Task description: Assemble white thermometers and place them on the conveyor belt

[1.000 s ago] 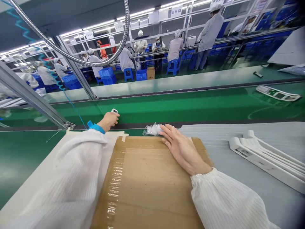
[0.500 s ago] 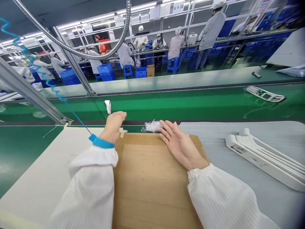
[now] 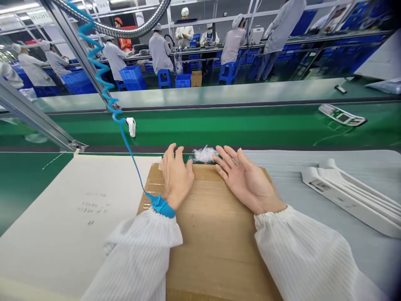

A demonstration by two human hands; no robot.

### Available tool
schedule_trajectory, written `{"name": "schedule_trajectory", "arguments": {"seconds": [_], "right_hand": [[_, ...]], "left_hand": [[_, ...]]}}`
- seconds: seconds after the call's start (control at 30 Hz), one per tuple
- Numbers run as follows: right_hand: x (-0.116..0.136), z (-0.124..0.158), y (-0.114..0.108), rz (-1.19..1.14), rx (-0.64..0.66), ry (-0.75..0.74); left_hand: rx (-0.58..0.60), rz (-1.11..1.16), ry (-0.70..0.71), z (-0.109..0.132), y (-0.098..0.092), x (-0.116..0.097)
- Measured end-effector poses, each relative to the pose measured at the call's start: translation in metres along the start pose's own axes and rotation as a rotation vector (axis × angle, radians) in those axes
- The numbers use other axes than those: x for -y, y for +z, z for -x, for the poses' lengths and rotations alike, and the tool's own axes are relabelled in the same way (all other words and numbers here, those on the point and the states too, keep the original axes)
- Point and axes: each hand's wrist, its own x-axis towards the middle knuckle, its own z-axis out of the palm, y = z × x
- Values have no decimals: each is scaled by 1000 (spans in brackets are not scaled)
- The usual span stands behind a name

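My left hand (image 3: 177, 175) is over the far left part of a brown cardboard sheet (image 3: 216, 234), fingers apart and nothing in them. Around that wrist sits a blue strap (image 3: 162, 206) tied to a coiled blue cord (image 3: 105, 81). On the far right part of the cardboard, my right hand (image 3: 246, 179) lies palm up, open and holding nothing. Its fingertips are beside a crumpled clear plastic bundle (image 3: 204, 154) at the cardboard's far edge. Whether either hand rests on the cardboard or hovers just above, I cannot tell.
White plastic housings (image 3: 351, 196) lie on a grey foam sheet (image 3: 291, 175) at right. Left is a white sheet (image 3: 72, 234) with faint writing. The green conveyor belt (image 3: 219, 125) carries a small white part (image 3: 131, 127) and a long panel (image 3: 342, 115). Several people work beyond.
My left hand has moved right and turned, spreading its fingers over the cardboard. My right hand stays open in nearly the same place. The view has tilted down slightly.
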Motion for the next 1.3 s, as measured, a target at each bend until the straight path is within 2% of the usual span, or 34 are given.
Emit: {"name": "schedule_trajectory", "arguments": {"seconds": [0.13,0.27,0.67,1.3], "right_hand": [[0,0,1,2,-4,8],[0,1,1,12,-8,3],[-1,-1,-1,36,-3,0],[0,0,0,34,-10,15]], "left_hand": [[-7,4,-118,-6,-3,5],[21,13,-152,-6,-5,4],[-5,72,-134,-4,-2,5],[23,59,-133,-3,-3,4]]}}
